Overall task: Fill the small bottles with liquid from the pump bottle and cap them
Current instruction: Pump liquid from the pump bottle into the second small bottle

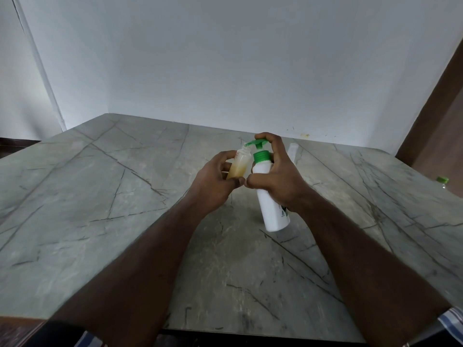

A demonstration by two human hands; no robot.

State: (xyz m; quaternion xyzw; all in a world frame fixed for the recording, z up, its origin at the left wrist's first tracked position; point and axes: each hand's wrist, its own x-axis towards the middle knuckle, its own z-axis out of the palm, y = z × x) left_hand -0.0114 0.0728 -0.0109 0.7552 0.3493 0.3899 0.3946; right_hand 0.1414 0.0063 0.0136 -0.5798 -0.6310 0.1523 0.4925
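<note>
The left hand (215, 181) is gripping the half-filled small bottle (240, 165) above the counter (100, 196); the right hand (278, 171) is clasping the tilted pump bottle (269, 204), nozzle barely meeting the mouth — any wobble risks spilling.

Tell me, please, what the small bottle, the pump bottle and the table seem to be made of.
Small bottle: likely clear plastic; yellowish liquid shows through it. Pump bottle: opaque white plastic, smooth, with a green plastic pump. Table: grey-green stone or a stone-look surface, veined with dark lines.
</note>
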